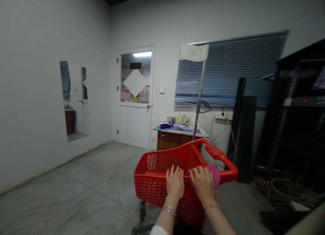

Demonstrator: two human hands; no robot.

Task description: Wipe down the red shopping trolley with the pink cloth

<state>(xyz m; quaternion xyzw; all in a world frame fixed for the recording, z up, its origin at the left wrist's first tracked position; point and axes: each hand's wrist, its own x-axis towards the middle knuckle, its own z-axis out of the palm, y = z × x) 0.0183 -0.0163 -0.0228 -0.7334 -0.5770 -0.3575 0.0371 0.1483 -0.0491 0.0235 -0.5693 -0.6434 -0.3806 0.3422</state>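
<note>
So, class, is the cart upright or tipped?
Upright: the cart has its open top facing up, its handle high, and a dark support beneath.

Wearing a white cloth sleeve (158,230) and thin, round silvery bangles (170,211) on the left arm (164,220), a slim golden bracelet (212,206) and narrow finger ring (196,171) on the right.

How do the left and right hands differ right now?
The right hand holds a pink cloth; the left hand shows none. The left hand's wrist wears bangles, the right hand's a single thin bracelet. The right hand is nearer the push handle than the left hand. Both are at the rim of the red cart.
</note>
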